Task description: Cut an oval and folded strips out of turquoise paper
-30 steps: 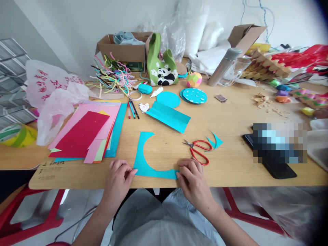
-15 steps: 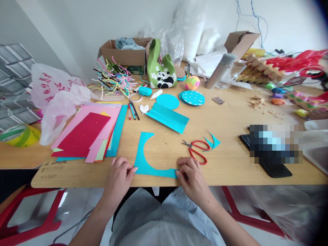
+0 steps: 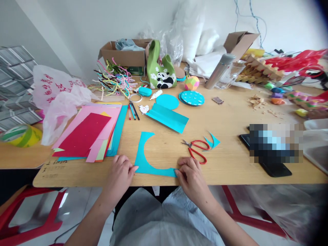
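Observation:
A blue paper offcut [image 3: 141, 160] with a large round bite cut from it lies flat near the table's front edge. My left hand [image 3: 122, 172] pinches its lower left corner between thumb and fingers. At the lower right end, my right hand [image 3: 191, 174] grips the narrow strip the same way. Just beyond the right hand rest red-handled scissors [image 3: 196, 148], blades slightly parted, beside a small pointed blue scrap [image 3: 214, 141]. Farther back are a creased blue sheet [image 3: 167, 118], a blue paper circle [image 3: 167, 101] and a white-patterned blue disc [image 3: 192, 98].
Stacked coloured paper [image 3: 84, 133] lies at left, near several pens [image 3: 133, 111]. Behind stand pipe cleaners [image 3: 115, 80], a green panda bag [image 3: 162, 73] and a steel flask [image 3: 220, 71]. A black phone-like object [image 3: 278, 169], partly blurred, is at right.
Both hands keep their hold on the blue offcut, which has hardly moved. The whole view has shifted very slightly.

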### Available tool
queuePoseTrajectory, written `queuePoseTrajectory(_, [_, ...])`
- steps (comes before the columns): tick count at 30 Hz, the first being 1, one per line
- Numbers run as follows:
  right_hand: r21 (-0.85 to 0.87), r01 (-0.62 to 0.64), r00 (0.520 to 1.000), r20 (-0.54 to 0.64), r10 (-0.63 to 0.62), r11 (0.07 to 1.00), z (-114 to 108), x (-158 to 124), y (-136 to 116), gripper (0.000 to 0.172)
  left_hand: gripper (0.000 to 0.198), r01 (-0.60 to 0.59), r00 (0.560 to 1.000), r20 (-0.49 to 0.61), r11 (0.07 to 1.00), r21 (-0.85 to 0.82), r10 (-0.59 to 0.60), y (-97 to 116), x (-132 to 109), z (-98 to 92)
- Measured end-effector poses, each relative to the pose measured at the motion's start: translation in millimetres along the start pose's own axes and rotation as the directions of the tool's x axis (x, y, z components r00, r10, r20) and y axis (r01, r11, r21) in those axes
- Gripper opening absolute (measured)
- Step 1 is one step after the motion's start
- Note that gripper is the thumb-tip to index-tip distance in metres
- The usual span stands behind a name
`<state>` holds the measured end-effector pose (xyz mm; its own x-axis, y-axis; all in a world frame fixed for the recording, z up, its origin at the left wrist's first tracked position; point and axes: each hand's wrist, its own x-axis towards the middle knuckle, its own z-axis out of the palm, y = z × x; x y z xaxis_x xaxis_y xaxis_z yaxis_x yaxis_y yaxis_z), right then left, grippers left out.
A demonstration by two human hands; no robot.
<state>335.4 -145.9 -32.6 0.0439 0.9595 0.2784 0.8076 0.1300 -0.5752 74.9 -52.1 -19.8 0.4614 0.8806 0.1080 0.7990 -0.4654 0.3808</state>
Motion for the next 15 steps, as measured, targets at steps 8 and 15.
queuePoseTrajectory(8, [-0.010, 0.070, 0.997, -0.039, -0.070, 0.998, 6, -3, 14, 0.020, 0.029, 0.060, 0.997, 0.056, 0.998, -0.033, -0.058, 5, 3, -5.1])
queuePoseTrajectory(15, [-0.024, 0.071, 0.997, -0.028, -0.071, 0.997, 8, -4, 15, 0.019, 0.026, 0.098, 0.995, 0.030, 0.990, -0.098, -0.095, 7, 1, -5.5])
